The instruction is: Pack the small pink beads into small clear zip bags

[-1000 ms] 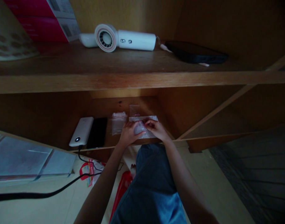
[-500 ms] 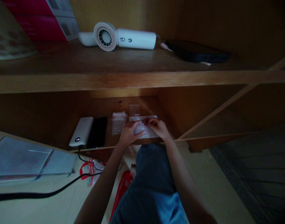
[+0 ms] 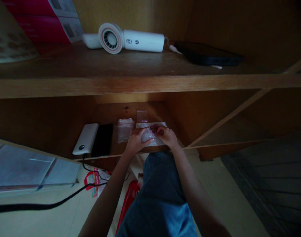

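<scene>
The upper shelf (image 3: 140, 84) roofs the lower compartment, so a deeper reach must pass under its edge; the open front is the way in. Left of the left hand (image 3: 135, 140), stacked clear bags (image 3: 125, 131) block the way, then a slim strip of bare wood, then a black slab (image 3: 102, 141) and a white power bank (image 3: 86, 139). Right of the right hand (image 3: 167, 135), a little room remains before the side wall (image 3: 202, 115). Behind both lies a small flat bag (image 3: 141, 116). A leg (image 3: 160, 187) crowds the space below.
</scene>
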`<state>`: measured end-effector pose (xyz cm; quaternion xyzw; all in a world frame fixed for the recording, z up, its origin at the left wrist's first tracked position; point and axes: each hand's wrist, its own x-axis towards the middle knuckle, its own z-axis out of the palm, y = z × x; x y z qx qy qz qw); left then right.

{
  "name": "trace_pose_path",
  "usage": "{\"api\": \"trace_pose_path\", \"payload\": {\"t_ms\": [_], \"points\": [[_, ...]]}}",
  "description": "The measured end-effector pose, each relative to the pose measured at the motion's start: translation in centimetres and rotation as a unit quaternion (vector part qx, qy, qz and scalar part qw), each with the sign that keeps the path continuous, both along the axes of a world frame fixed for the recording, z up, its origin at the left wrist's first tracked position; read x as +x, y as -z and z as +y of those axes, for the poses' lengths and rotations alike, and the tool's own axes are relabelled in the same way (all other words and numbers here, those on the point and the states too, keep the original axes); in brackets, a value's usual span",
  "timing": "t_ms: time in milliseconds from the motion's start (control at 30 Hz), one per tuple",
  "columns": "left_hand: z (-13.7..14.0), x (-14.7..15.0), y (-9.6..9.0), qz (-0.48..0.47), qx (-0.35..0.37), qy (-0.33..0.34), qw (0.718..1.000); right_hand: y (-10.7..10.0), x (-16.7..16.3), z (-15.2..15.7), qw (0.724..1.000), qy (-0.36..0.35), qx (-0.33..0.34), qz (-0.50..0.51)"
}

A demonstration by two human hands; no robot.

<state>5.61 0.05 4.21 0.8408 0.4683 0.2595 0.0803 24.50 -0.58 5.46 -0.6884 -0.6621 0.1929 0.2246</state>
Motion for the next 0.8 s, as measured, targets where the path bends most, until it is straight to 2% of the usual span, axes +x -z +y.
{"api": "trace_pose_path", "payload": {"t_ms": [333, 633, 800], "points": [[-0.04, 0.05, -0.13, 0.007, 0.005, 0.003, 1.000, 0.44, 0.08, -0.16, 0.999, -0.011, 0.042, 0.003], [-0.05, 0.01, -0.05, 0.006, 0.008, 0.005, 1.000, -0.25, -0.18, -0.40, 1.000, -0.026, 0.003, -0.005], [-0.03, 0.03, -0.05, 0.002, 0.001, 0.003, 1.000, -0.30, -0.20, -0.43, 1.000, -0.026, 0.015, 0.000]]}}
